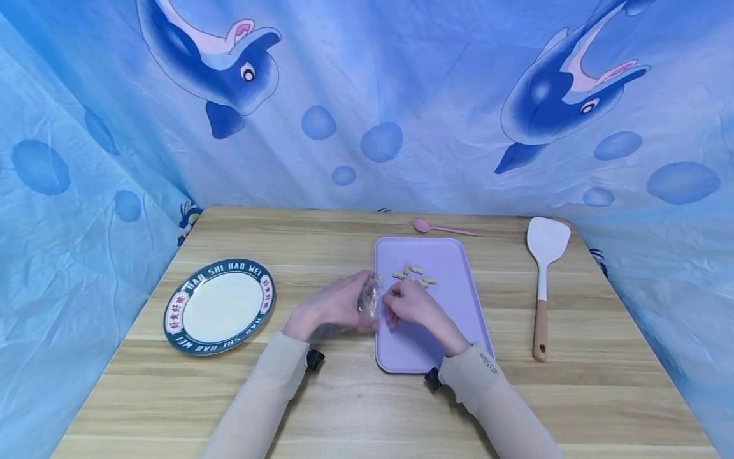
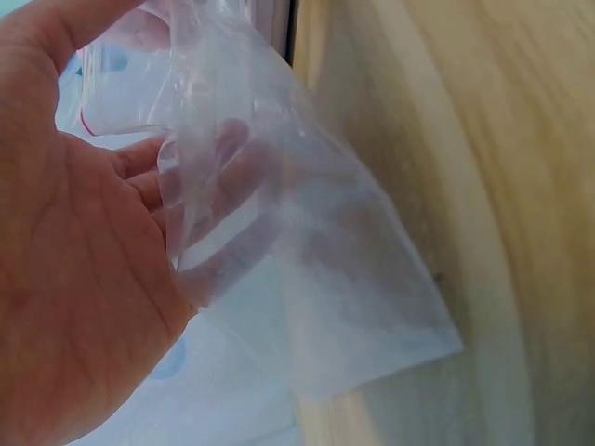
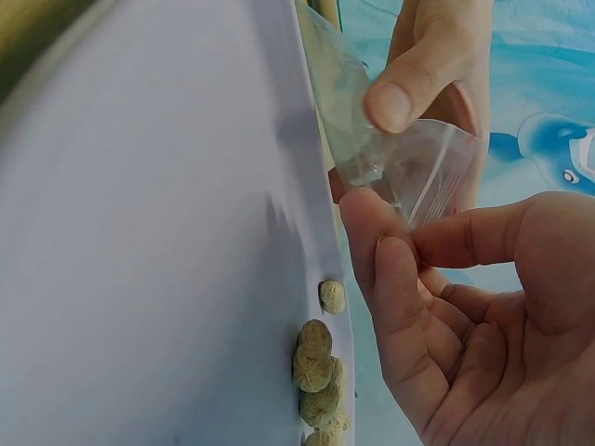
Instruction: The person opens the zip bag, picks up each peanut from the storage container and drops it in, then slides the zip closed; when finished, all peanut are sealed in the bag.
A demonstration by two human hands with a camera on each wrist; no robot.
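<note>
A clear zip-top plastic bag (image 2: 353, 279) hangs from my left hand (image 1: 344, 303), whose thumb (image 3: 395, 102) presses on it near the mouth while the other fingers show through the film. Over the left part of the lilac tray (image 1: 464, 306), my right hand (image 1: 415, 306) has its thumb and index finger pinched together at the bag's zip edge (image 3: 437, 186). The fingertips hide what lies between them. Several peanuts (image 1: 424, 281) lie on the tray, just beyond the right hand; the right wrist view shows these peanuts (image 3: 313, 358) along the tray's side.
A white plate with a dark green patterned rim (image 1: 265, 315) lies to the left. Behind the tray is a pink spoon (image 1: 422, 226). At the right lies a white spatula (image 1: 547, 242) with a wooden-coloured handle. A blue dolphin-print curtain (image 1: 447, 127) hangs behind the wooden table (image 1: 344, 408).
</note>
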